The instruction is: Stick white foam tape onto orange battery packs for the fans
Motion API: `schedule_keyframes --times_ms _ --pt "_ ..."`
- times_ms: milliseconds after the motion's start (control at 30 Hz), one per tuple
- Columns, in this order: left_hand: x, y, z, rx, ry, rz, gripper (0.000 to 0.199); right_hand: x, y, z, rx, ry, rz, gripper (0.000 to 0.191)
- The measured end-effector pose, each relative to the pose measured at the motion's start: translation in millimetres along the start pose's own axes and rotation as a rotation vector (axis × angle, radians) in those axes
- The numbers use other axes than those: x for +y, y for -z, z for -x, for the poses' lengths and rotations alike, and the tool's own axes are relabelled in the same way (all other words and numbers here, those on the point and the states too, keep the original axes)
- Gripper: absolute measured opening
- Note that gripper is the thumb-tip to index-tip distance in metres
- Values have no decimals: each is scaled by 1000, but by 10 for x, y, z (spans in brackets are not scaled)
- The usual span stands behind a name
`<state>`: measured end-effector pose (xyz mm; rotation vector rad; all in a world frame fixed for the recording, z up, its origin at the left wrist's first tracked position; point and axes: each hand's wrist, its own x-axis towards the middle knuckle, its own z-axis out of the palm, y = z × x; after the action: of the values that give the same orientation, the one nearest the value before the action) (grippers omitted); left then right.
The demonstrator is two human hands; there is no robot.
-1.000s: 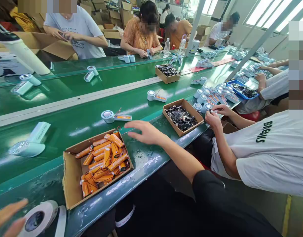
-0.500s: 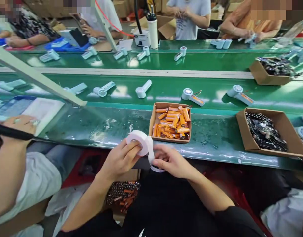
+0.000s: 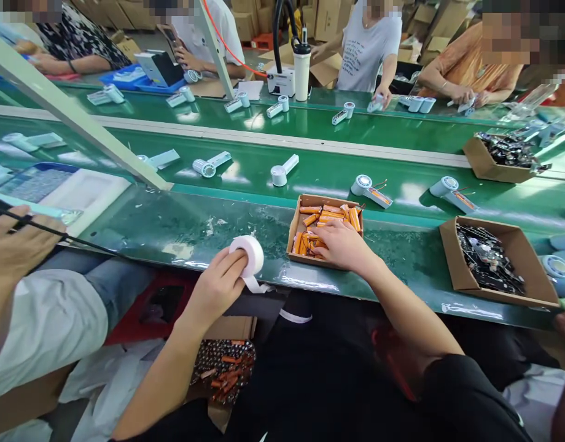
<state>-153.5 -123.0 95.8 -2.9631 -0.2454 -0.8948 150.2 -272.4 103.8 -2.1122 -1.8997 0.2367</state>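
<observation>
My left hand [image 3: 222,276] is closed round a roll of white tape [image 3: 253,256], fingers through its core, just over the near edge of the green bench. A loose tail of tape hangs from the roll's underside. My right hand [image 3: 342,245] reaches into a small cardboard box [image 3: 294,256] of orange-wrapped cylindrical batteries [image 3: 310,219]. Its fingers are stretched out and apart over the batteries, touching or just above them; the fingertips are partly hidden among them.
Light-blue handheld fan bodies [image 3: 279,175] lie along the green conveyor [image 3: 245,184]. To the right stands a cardboard box [image 3: 462,276] of small black parts. A slanted metal post [image 3: 102,132] rises at left, near a co-worker's hand [image 3: 24,245]. Other people sit across the line.
My right hand has left the tape and moved forward and right into the battery box. My left hand, still gripping the roll, has shifted slightly left. A person opposite now reaches to the conveyor.
</observation>
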Motion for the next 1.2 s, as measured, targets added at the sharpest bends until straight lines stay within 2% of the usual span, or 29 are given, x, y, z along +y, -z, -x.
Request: schedule_keyframes --times_ms 67,133,233,300,333,433,600,700,800,867,900,967,1067,1133,1200 --pt "73 -19 -80 2 -20 17 41 101 22 -118 -69 -23 -58 34" --pt "141 -36 -145 -11 -59 29 37 137 -1 -111 36 -69 -356 27" --pt "248 -50 -227 -76 -150 61 33 99 -21 59 291 -127 -984 37" --pt "317 -44 -290 -126 -183 71 32 37 18 207 319 -135 -1260 48" --pt "348 -37 -328 -148 -191 66 33 2 55 276 302 -137 -1323 50" --pt "426 -9 -463 -188 -244 26 35 -86 216 437 239 -126 -1255 45" --pt "542 -11 -671 -215 -374 -10 32 -180 494 531 139 -38 -709 38" --pt "612 -31 -742 -223 -430 -15 29 -227 573 508 86 75 -508 35" --pt "664 -38 -786 -273 -462 -18 30 -196 552 487 -1 156 -470 34" --pt "692 -30 -812 -312 -444 -7 32 -124 473 497 -47 131 -568 34" --pt "707 -24 -825 -323 -428 -14 33 -86 410 507 -31 84 -664 34" --pt "744 -14 -851 -314 -379 -61 33 -46 240 532 105 -58 -939 35" --pt "816 -48 -873 -202 -267 -123 30 -146 -86 553 546 -276 -1359 42" --pt "876 -121 -869 -125 -195 -128 25 -307 -300 551 815 -354 -1493 47" --pt "962 -222 -843 -95 -143 -118 22 -481 -470 544 957 -389 -1516 55"
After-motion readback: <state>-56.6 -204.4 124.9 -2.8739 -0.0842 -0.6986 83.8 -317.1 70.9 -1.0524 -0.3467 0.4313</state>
